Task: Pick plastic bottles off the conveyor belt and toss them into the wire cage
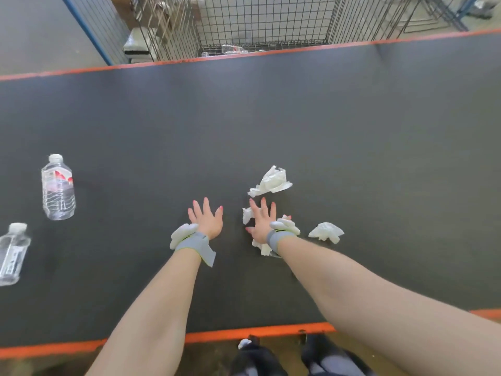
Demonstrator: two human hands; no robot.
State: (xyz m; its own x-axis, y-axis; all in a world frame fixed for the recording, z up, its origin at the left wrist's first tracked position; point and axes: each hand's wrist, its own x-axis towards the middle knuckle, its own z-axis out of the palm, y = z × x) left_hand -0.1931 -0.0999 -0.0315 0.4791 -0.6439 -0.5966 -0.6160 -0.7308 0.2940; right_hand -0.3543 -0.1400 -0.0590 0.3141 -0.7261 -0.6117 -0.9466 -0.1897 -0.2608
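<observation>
A clear plastic bottle (58,188) with a red-and-white label and white cap lies on the dark conveyor belt (271,118) at the left. A second clear bottle (12,253) lies at the left edge, partly cut off. My left hand (207,219) is stretched over the middle of the belt with fingers spread, holding nothing. My right hand (261,219) is spread flat beside it, over crumpled white paper (248,215). The wire cage (257,23) stands beyond the belt's far edge, with a few clear bottles on its floor.
More crumpled white paper lies on the belt: one wad (271,181) just beyond my right hand, another wad (326,232) to its right. Orange rails (257,331) run along both belt edges. Grey bands with white gloves folded back sit on both wrists.
</observation>
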